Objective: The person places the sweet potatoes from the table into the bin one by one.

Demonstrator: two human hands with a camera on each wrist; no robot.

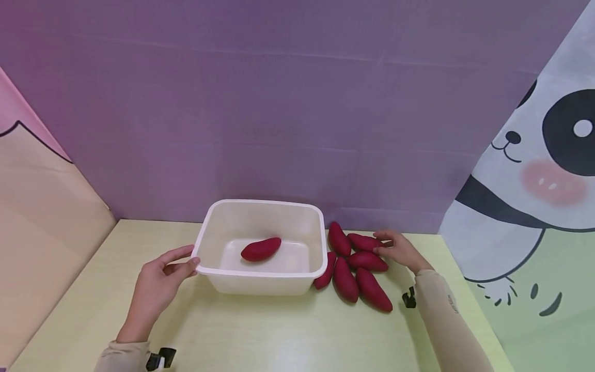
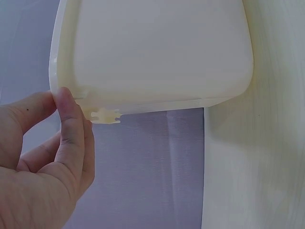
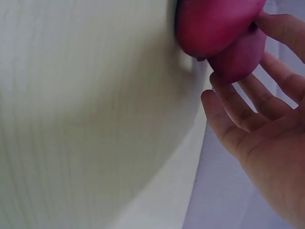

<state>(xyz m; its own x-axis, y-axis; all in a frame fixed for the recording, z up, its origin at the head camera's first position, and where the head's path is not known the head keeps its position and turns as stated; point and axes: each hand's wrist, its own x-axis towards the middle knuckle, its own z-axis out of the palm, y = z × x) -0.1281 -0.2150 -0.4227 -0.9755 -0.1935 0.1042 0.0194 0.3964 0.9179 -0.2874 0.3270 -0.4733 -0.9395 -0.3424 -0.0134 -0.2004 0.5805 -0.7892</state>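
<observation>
A white plastic basin point(image 1: 265, 285) stands on the table with one dark red sweet potato point(image 1: 261, 249) lying inside. My left hand point(image 1: 160, 284) pinches the basin's left rim between thumb and fingers; the left wrist view shows this grip on the basin edge point(image 2: 157, 102) up close. To the right of the basin lies a group of several sweet potatoes point(image 1: 346, 281). At its back right, my right hand point(image 1: 400, 251) holds the end of the rearmost sweet potato point(image 1: 364, 241), thumb on the near side and fingers behind. Another sweet potato point(image 3: 214, 24) overlaps it in the right wrist view.
The pale wooden table point(image 1: 260, 330) meets a purple cloth backdrop point(image 1: 279, 129) just behind the basin. A panda-print cloth point(image 1: 506, 206) hangs on the right and a peach-coloured one point(image 1: 42, 222) on the left. One sweet potato point(image 1: 326, 274) lies right against the basin's side.
</observation>
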